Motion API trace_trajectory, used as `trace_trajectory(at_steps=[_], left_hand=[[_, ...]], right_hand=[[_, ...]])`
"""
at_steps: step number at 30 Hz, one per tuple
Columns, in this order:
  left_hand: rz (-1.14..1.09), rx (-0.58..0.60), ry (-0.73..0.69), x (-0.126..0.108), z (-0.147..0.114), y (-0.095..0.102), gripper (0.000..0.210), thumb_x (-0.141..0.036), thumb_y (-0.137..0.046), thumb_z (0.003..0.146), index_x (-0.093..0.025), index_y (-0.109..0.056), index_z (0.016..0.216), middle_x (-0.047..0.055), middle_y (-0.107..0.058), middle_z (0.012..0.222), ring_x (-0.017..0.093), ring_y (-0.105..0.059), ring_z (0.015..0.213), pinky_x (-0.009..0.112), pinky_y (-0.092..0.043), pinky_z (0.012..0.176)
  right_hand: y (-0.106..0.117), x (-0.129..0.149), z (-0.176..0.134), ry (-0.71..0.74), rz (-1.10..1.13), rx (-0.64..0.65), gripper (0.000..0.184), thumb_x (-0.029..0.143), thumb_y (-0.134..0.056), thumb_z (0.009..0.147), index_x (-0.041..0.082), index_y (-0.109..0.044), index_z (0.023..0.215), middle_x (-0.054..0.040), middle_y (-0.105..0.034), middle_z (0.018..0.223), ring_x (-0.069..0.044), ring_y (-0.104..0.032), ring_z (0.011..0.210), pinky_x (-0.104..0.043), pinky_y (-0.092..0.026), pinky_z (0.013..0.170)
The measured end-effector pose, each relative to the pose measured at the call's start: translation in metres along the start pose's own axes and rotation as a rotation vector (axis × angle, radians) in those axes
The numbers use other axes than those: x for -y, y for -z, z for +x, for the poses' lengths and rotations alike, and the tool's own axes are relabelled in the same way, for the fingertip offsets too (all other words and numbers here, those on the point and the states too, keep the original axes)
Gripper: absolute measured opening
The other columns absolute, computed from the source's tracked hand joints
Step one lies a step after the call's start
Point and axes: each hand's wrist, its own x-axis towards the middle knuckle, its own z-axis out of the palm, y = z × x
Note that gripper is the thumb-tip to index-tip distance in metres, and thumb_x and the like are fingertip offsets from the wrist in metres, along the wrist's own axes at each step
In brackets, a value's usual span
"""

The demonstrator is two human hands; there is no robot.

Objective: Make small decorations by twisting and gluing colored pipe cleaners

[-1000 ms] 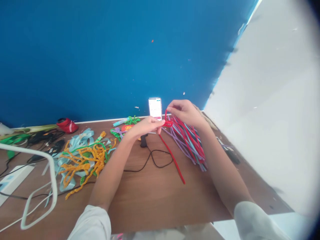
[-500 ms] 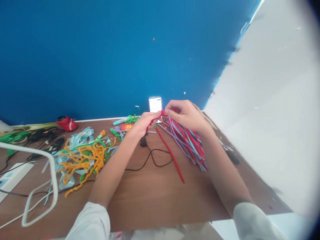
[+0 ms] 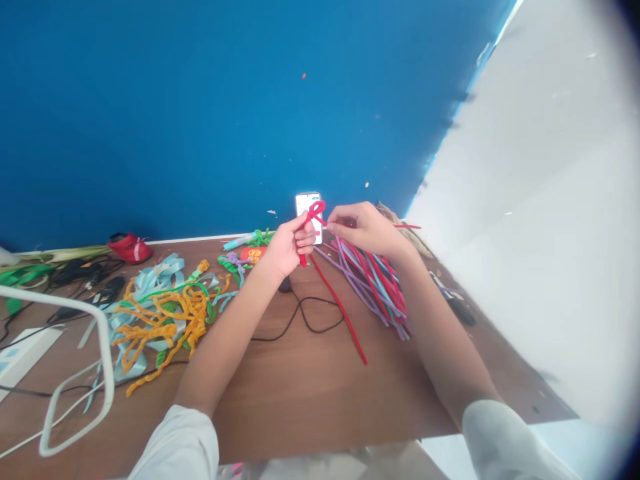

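Note:
Between my hands is a red pipe cleaner [image 3: 317,208], bent into a small loop in front of the phone. My left hand [image 3: 290,245] pinches it at the base of the loop, and a red end hangs below the fingers. My right hand [image 3: 361,228] grips the strand on the other side between thumb and fingertips; a red tip sticks out past the wrist to the right. Under my right hand lies a bundle of purple, red and light blue pipe cleaners [image 3: 373,283]. A single red pipe cleaner [image 3: 345,317] lies apart on the table.
A lit phone [image 3: 301,202] stands against the blue wall. Twisted orange pipe cleaners [image 3: 170,320] and pale blue ribbon [image 3: 163,277] cover the left of the table [image 3: 310,407]. A black cable [image 3: 310,327] curls mid-table. A white frame [image 3: 107,360] and power strip [image 3: 23,357] are at left.
The red pipe cleaner between my hands now shows an open loop above the left fingers. My hands are slightly farther apart, and the strand between them is visible.

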Motion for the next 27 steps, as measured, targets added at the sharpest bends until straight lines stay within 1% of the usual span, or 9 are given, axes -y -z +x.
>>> trace_trajectory(at_steps=[4,8,14,16,18,21,23,25,27], left_hand=[[-0.077,0.056,0.039,-0.001,-0.003,-0.001,0.043,-0.035,-0.054,0.096,-0.016,-0.041,0.060,-0.009,-0.017,0.053,0.004,-0.021,0.040,0.016,-0.020,0.038],[-0.115,0.092,0.081,-0.002,-0.005,-0.004,0.047,-0.032,-0.044,0.100,-0.016,-0.037,0.056,-0.008,-0.016,0.054,0.004,-0.020,0.041,0.016,-0.018,0.038],[-0.029,0.119,0.173,-0.007,-0.013,-0.016,0.052,-0.032,-0.038,0.101,-0.017,-0.033,0.051,-0.007,-0.016,0.052,0.004,-0.017,0.040,0.017,-0.016,0.038],[-0.001,0.133,0.177,-0.008,-0.014,-0.017,0.052,-0.031,-0.038,0.100,-0.017,-0.032,0.051,-0.007,-0.015,0.051,0.004,-0.016,0.040,0.017,-0.015,0.038],[0.039,0.174,0.186,-0.008,-0.013,-0.014,0.051,-0.031,-0.037,0.100,-0.018,-0.032,0.050,-0.007,-0.013,0.051,0.005,-0.015,0.040,0.018,-0.015,0.038],[0.153,0.259,0.211,-0.007,-0.012,-0.005,0.050,-0.031,-0.037,0.098,-0.019,-0.031,0.049,-0.007,-0.013,0.050,0.005,-0.014,0.041,0.020,-0.013,0.039],[0.275,0.301,0.215,-0.007,-0.011,0.001,0.050,-0.034,-0.042,0.095,-0.019,-0.032,0.049,-0.006,-0.016,0.049,0.006,-0.016,0.041,0.021,-0.014,0.040],[0.437,0.307,0.184,-0.007,-0.011,0.004,0.050,-0.038,-0.051,0.091,-0.018,-0.034,0.049,-0.006,-0.021,0.048,0.005,-0.017,0.042,0.023,-0.013,0.042],[0.626,0.274,0.139,-0.009,-0.012,0.005,0.049,-0.041,-0.058,0.087,-0.018,-0.037,0.049,-0.005,-0.026,0.047,0.005,-0.018,0.043,0.024,-0.012,0.044]], right_hand=[[0.002,-0.003,-0.001,0.002,0.086,-0.005,0.018,0.028,-0.055,0.090,0.018,-0.065,0.079,0.0034,-0.053,0.061,-0.011,-0.042,0.058,-0.027,-0.031,0.061],[0.002,-0.007,0.000,0.002,0.120,-0.011,0.020,0.031,-0.057,0.090,0.017,-0.065,0.078,0.0036,-0.052,0.061,-0.010,-0.041,0.057,-0.026,-0.031,0.059],[0.006,-0.015,0.000,-0.012,0.218,-0.006,0.029,0.043,-0.062,0.088,0.016,-0.067,0.080,0.0021,-0.053,0.063,-0.011,-0.043,0.060,-0.026,-0.032,0.059],[0.008,-0.016,0.000,-0.010,0.250,-0.019,0.032,0.047,-0.064,0.088,0.016,-0.066,0.079,0.0025,-0.051,0.062,-0.011,-0.041,0.060,-0.027,-0.031,0.058],[0.009,-0.018,0.000,-0.008,0.256,-0.023,0.035,0.049,-0.064,0.088,0.016,-0.066,0.079,0.0028,-0.050,0.062,-0.011,-0.040,0.060,-0.026,-0.030,0.057],[0.009,-0.020,-0.001,-0.010,0.244,-0.015,0.036,0.050,-0.065,0.087,0.015,-0.065,0.078,0.0020,-0.052,0.063,-0.011,-0.043,0.061,-0.026,-0.031,0.058],[0.009,-0.020,-0.001,-0.017,0.238,-0.003,0.035,0.049,-0.066,0.086,0.015,-0.065,0.078,0.0014,-0.054,0.064,-0.011,-0.044,0.062,-0.026,-0.032,0.058],[0.010,-0.018,-0.001,-0.007,0.222,0.016,0.031,0.046,-0.066,0.086,0.015,-0.065,0.078,0.0011,-0.056,0.065,-0.011,-0.045,0.062,-0.026,-0.032,0.059],[0.011,-0.014,-0.001,0.013,0.170,0.035,0.026,0.039,-0.065,0.087,0.016,-0.065,0.077,0.0009,-0.058,0.066,-0.011,-0.046,0.062,-0.026,-0.033,0.060]])
